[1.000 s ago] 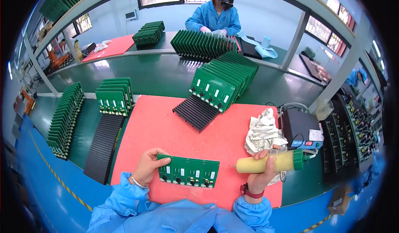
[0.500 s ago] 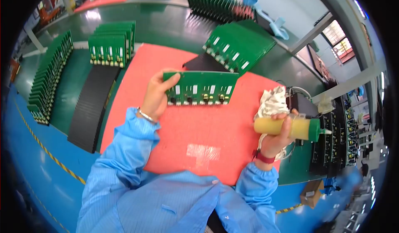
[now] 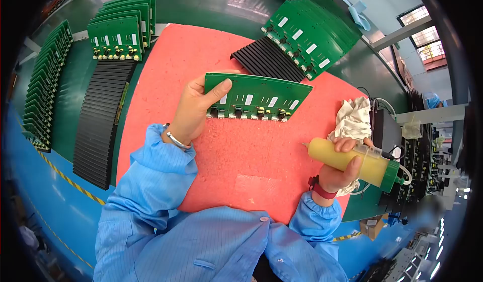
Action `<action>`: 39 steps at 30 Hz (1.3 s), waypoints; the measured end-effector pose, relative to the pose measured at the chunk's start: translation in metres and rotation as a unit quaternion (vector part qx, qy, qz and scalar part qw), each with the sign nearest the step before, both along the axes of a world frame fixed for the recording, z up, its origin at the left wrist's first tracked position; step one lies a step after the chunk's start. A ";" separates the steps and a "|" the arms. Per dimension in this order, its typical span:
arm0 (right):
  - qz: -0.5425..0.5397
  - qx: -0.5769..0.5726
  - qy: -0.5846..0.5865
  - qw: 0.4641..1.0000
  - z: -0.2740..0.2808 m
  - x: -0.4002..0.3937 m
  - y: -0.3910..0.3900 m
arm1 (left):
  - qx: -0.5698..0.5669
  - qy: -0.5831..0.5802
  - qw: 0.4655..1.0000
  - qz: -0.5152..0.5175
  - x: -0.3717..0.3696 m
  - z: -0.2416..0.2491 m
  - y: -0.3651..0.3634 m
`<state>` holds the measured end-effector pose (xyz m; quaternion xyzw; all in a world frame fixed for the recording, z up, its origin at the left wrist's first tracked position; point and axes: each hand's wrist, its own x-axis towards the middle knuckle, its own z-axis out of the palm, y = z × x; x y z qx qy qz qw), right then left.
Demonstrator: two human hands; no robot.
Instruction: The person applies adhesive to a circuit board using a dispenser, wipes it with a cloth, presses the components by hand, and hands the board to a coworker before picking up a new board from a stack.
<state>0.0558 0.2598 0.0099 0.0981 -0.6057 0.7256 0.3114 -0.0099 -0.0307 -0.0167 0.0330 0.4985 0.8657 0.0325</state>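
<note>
My left hand (image 3: 193,103) grips a green circuit board (image 3: 259,91) by its left end, thumb across the front face. The board is tilted up over the red mat (image 3: 221,156), its row of black and yellow components along the lower edge. In my right hand (image 3: 342,168) is a dispensing syringe (image 3: 329,153) of yellowish fluid, with fingers wrapped round its barrel. Its thin tip points left toward the mat, apart from the board. A green cap (image 3: 390,176) with a pale hose closes its right end.
Black slotted racks (image 3: 100,126) stand left and beyond the mat (image 3: 269,58), holding several boards (image 3: 118,35) upright. Another row of boards (image 3: 45,90) runs along the far left. A crumpled white cloth (image 3: 352,118) lies at the right, beside a dark box (image 3: 385,131) and hoses.
The syringe has shifted slightly right, and its thin tip now shows at the left end. The view has tilted downward; the left hand still holds the board.
</note>
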 end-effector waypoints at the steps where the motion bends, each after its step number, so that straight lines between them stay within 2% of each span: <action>1: 0.005 -0.008 0.001 1.000 -0.001 0.001 0.001 | -0.007 -0.003 1.000 -0.004 0.000 0.000 0.001; 11: 0.019 -0.049 0.000 0.999 0.001 0.001 0.001 | 0.030 -0.061 0.998 -0.008 0.004 0.006 0.004; 17: 0.061 -0.068 0.010 0.996 0.000 0.005 0.005 | -0.026 -0.010 1.000 -0.001 0.016 0.012 0.011; 26: 0.082 -0.071 0.007 0.994 -0.004 0.006 -0.001 | -0.061 -0.001 0.998 0.014 0.025 0.018 0.013; 35: 0.115 -0.097 0.010 0.989 -0.004 0.007 0.003 | 0.051 -0.075 0.995 0.028 0.018 0.008 0.012; 39: 0.103 -0.098 0.008 0.990 -0.002 0.008 0.002 | 0.060 -0.083 0.995 0.017 0.015 0.002 0.011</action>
